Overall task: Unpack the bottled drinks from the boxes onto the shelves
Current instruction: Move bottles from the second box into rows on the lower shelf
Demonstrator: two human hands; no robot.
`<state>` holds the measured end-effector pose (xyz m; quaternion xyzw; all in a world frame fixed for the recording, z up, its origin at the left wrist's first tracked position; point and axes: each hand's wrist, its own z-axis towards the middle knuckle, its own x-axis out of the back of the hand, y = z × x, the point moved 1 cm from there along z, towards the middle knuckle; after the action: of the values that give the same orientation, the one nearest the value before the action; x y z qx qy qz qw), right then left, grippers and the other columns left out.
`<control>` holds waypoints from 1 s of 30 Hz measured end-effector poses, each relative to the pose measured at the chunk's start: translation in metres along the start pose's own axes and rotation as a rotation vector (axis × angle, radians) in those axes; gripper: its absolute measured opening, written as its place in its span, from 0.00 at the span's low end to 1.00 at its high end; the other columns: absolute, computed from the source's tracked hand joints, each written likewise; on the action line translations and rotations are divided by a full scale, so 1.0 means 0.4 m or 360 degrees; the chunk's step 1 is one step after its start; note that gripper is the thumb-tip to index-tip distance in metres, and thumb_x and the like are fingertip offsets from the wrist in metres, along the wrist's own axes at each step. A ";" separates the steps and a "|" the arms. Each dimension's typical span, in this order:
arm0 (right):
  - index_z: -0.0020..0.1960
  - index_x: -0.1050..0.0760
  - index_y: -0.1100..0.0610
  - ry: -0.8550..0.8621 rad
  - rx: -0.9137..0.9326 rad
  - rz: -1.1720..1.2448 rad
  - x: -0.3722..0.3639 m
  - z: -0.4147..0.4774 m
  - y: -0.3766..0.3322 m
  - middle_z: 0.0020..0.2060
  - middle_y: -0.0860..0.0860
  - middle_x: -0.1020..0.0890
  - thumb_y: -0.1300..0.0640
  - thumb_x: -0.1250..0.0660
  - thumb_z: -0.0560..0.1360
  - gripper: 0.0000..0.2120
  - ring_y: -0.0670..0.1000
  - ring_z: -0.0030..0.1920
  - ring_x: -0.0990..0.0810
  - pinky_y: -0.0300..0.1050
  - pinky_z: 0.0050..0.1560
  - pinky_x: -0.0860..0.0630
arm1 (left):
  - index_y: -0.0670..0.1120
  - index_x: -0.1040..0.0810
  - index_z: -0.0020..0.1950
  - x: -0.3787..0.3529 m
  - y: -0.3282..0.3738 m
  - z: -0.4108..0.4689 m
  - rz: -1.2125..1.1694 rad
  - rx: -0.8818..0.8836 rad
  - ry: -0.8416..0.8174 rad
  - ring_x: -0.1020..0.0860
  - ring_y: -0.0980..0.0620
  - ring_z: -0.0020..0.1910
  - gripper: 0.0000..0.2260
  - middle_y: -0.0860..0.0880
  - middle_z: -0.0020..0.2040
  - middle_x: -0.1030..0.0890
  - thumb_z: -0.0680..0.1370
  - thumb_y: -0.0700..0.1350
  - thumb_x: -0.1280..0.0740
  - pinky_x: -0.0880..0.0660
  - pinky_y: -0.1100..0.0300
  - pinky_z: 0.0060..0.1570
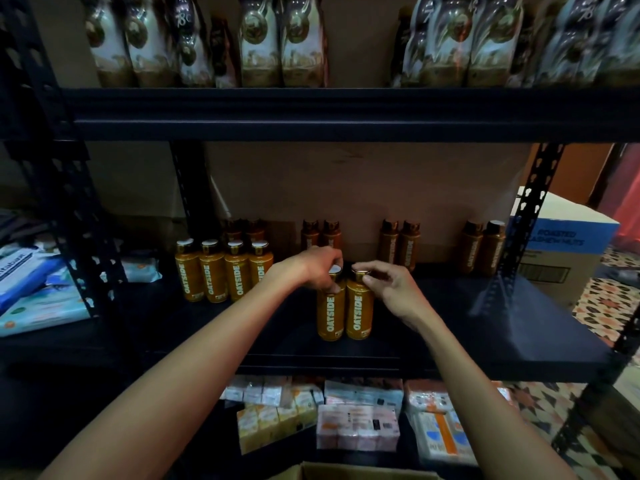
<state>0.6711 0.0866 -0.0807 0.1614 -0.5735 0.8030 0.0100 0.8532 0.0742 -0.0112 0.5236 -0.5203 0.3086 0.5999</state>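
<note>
Both hands are busy on the black middle shelf (450,323). 2 orange bottles stand upright and touching near the shelf's front edge, about halfway along it. The left hand (317,268) has its fingers curled round the neck and white cap of the left OATSIDE bottle (330,315). The right hand (391,289) pinches the gold cap of the right OATSIDE bottle (359,313) with its fingertips. Both bottles have their bases down on the shelf as far as I can tell.

Toward the shelf's left end there's a row of 4 bottles (225,275) of the same kind, labels facing out. Along the shelf's back sit darker-looking bottle pairs (398,244), 4 pairs spaced apart.

The level above the shelf holds glossy pouch bags (259,46). Under the shelf are wrapped tissue packs (356,424). Past the shelf's right end is a cashew nuts carton (561,244), and past its left end are some blue wipes packs (31,292). Below the shelf's front, at the very bottom of the view, the rim of an open cardboard box (346,471) pokes in.
</note>
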 end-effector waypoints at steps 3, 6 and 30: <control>0.64 0.21 0.48 -0.0073 0.0025 -0.0044 0.000 -0.005 0.021 0.60 0.40 0.19 0.67 0.36 0.81 0.19 0.38 0.61 0.22 0.35 0.64 0.28 | 0.51 0.28 0.65 -0.002 -0.008 0.002 -0.0008 -0.0005 0.0029 0.25 0.49 0.60 0.19 0.48 0.64 0.25 0.76 0.45 0.27 0.24 0.54 0.57; 0.66 0.24 0.50 -0.0108 0.0048 0.0031 -0.010 -0.009 0.034 0.59 0.45 0.19 0.70 0.32 0.78 0.22 0.44 0.60 0.19 0.37 0.57 0.23 | 0.51 0.28 0.65 -0.006 -0.011 0.007 0.0001 -0.0013 0.0043 0.25 0.49 0.60 0.19 0.48 0.64 0.26 0.76 0.45 0.27 0.25 0.54 0.56; 0.66 0.31 0.40 0.0155 0.0067 -0.0408 -0.220 0.223 0.081 0.56 0.46 0.19 0.64 0.27 0.76 0.27 0.47 0.57 0.19 0.48 0.61 0.23 | 0.53 0.31 0.73 0.055 -0.224 0.056 0.0598 0.0086 0.0482 0.40 0.44 0.77 0.28 0.47 0.79 0.39 0.75 0.52 0.27 0.41 0.45 0.72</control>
<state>0.7701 0.0078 -0.1084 0.1945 -0.5301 0.8139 0.1368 0.9344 0.0258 -0.0200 0.3814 -0.5043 0.5035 0.5888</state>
